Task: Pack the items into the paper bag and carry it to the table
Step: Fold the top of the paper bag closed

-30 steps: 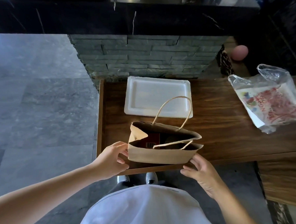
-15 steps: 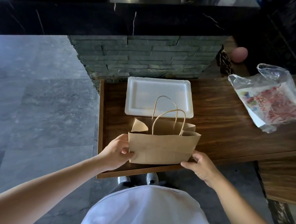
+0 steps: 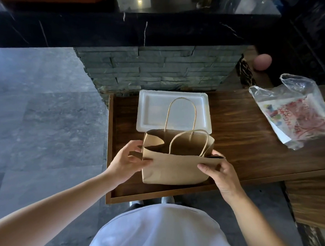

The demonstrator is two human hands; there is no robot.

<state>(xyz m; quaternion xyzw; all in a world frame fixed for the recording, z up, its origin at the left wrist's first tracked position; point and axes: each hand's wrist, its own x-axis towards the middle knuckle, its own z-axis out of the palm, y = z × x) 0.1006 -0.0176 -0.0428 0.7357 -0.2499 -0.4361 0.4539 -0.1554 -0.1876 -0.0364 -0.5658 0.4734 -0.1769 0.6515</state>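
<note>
A brown paper bag (image 3: pixel 171 169) with two twisted handles stands on the dark wooden counter (image 3: pixel 237 137), near its front left corner. My left hand (image 3: pixel 126 162) grips the bag's left side near the top fold. My right hand (image 3: pixel 218 168) pinches the front panel's upper right corner. The bag's mouth is partly open, and its inside is dark, so the contents are hidden. Both handles stand upright.
A white foam tray (image 3: pixel 153 112) lies just behind the bag. A clear plastic bag with printed paper (image 3: pixel 296 114) lies at the counter's right. A stone-clad pillar (image 3: pixel 155 70) rises behind the counter. Grey tiled floor (image 3: pixel 45 129) spreads to the left.
Both hands moved from beside the bag onto it. The bag was pulled upright and its front panel drawn up, so the near handle now stands and the red item inside is out of sight.
</note>
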